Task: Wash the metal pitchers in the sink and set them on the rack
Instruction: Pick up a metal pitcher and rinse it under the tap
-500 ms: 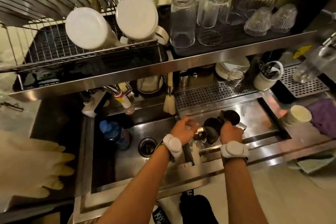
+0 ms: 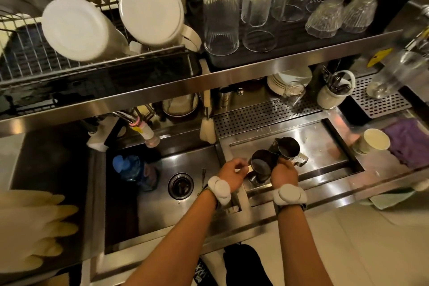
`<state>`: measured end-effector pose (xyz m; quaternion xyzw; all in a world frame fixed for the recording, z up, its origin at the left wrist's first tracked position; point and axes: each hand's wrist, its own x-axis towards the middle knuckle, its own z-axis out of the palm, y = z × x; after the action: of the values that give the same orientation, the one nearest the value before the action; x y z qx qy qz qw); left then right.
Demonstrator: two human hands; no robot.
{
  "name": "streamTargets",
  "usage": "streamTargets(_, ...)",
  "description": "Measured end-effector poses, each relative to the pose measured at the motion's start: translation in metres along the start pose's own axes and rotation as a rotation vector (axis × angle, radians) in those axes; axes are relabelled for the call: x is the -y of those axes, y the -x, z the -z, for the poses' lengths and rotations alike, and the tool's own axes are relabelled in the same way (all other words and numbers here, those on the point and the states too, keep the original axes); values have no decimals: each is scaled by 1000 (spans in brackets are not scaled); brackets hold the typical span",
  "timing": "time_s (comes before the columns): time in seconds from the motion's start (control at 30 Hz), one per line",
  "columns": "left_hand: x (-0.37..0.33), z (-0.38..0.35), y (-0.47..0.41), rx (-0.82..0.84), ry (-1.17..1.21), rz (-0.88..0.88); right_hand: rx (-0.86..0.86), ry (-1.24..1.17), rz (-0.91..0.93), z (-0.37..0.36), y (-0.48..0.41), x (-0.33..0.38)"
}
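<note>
Two steel pitchers stand side by side in the shallow right basin. My left hand grips the handle of the near pitcher, which is dark inside. My right hand is closed on the handle of the far pitcher, whose spout faces away. The deep sink lies to the left, with a drain at its bottom. The wire rack sits on the upper shelf at the left.
Two white jugs lie in the rack. Upturned glasses fill the shelf's right. A blue bottle stands in the sink. A brush hangs above. A paper cup and purple cloth lie right; rubber gloves lie left.
Both hands stay on the pitchers in the right basin. The left hand's fingers have shifted slightly on the near pitcher's handle; the pitchers have barely moved.
</note>
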<state>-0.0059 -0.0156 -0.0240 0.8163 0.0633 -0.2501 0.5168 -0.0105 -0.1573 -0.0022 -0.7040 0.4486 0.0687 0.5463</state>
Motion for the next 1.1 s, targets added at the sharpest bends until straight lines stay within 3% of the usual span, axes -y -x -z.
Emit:
streamTargets(0.4, 22, 5, 31, -79, 99, -60, -6, 2, 153, -4, 21, -4)
streamTargets(0.67, 48, 52, 75, -155, 127, -65, 208, 98, 312, -24, 67, -10)
streamTargets(0.93, 82, 105, 107, -281, 129, -18, 422, 522, 505, -65, 110, -25)
streamTargets(1.1, 99, 130, 121, -332, 160, 16, 533, 440, 648, -95, 134, -29)
